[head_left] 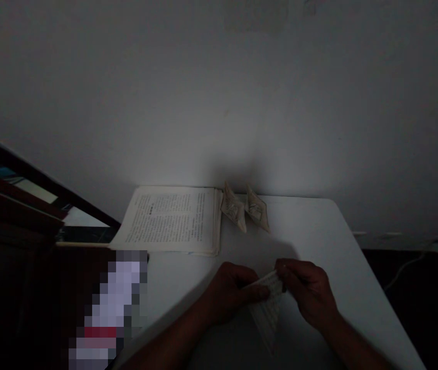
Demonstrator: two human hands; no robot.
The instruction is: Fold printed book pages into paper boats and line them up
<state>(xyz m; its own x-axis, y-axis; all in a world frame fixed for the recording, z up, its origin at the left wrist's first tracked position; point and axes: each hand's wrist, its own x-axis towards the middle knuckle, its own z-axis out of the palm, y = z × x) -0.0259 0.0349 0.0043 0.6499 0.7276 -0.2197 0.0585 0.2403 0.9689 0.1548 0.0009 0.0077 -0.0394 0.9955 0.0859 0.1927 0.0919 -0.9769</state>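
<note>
While the flat white bench (315, 226) bears stacked white printed pages (168, 218), the left hand (229, 293) and right hand (313, 293) pinch a white printed paper triangle (267, 313) over it, nearer than two tan folded-paper shapes (257, 209). It looks like folding; next likely needs a neat crease.

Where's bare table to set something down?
Widest: white tabletop between the two folded papers and its right edge, beyond the right hand. Crowded: back left, by the page stack; front middle, by the left hand and held paper.
</note>
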